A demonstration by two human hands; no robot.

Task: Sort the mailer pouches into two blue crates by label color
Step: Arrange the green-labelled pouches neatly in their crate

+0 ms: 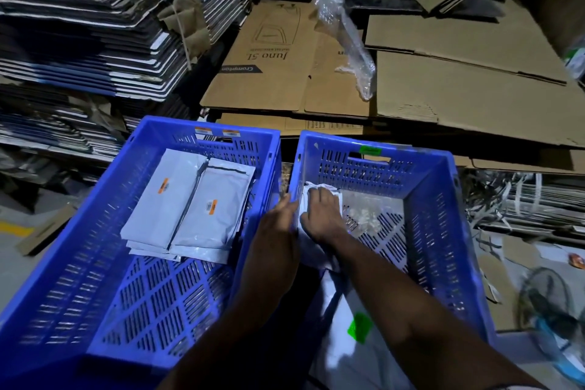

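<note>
My left hand [278, 218] and right hand [321, 215] press a white pouch [316, 242] into the right crate [443, 231], fingers spread flat on it. The left crate [79, 263] holds pouches with orange labels [190, 209]. A pouch with a green label [357, 336] lies under my right forearm. Flattened cardboard [443, 89] is stacked behind.

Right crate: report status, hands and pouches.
Both hands, left and right, on a white pouch inside the right crate. Orange-labelled pouches stacked in left crate. Nothing blocking.
</note>
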